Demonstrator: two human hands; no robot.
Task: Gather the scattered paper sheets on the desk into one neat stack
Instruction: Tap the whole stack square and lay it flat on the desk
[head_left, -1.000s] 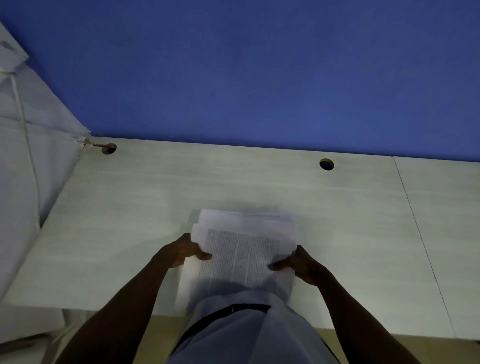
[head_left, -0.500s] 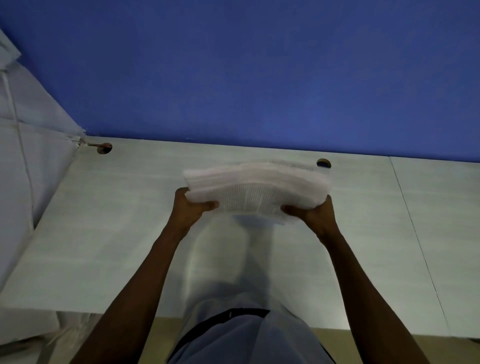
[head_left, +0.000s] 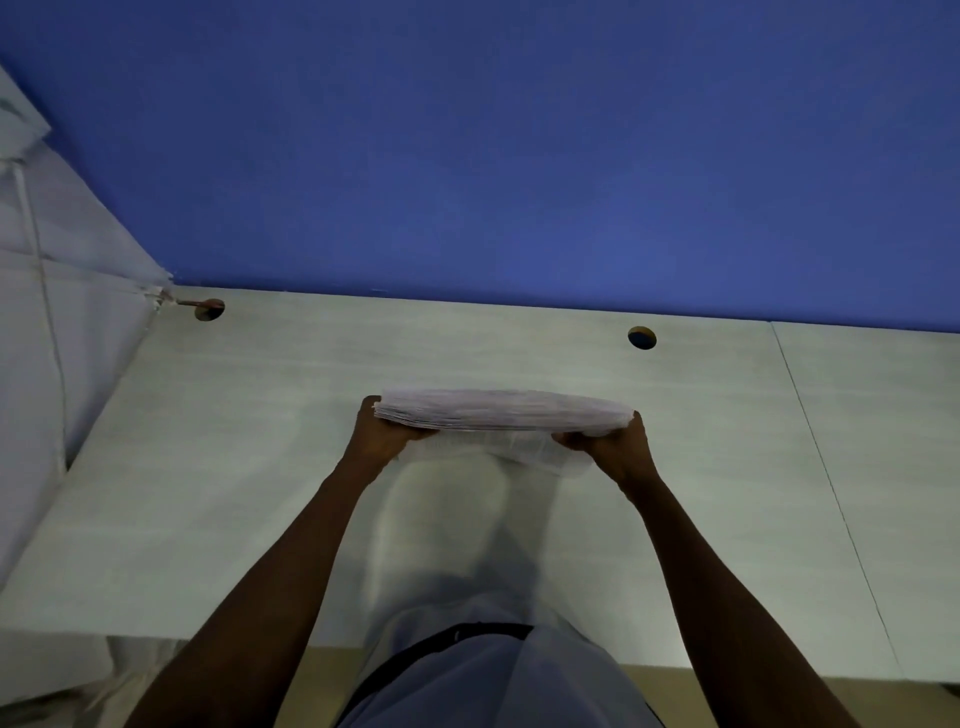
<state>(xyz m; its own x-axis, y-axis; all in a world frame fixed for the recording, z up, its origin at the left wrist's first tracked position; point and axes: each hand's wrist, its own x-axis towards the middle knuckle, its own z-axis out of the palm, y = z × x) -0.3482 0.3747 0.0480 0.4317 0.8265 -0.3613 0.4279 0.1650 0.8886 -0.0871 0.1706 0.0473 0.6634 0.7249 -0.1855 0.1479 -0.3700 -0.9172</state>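
Both hands hold a thick stack of white printed paper sheets (head_left: 501, 413) over the pale wood-grain desk (head_left: 208, 467).

The left hand (head_left: 382, 434) grips its left end and the right hand (head_left: 615, 447) its right end, fingers clenched beneath; the stack stands edge-on, bowed slightly.

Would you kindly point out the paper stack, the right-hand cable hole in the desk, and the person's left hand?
paper stack (head_left: 501, 411): head view, on the sheet edges facing the camera.
cable hole (head_left: 642, 338): head view, on its dark opening.
left hand (head_left: 382, 439): head view, on the back of the hand.
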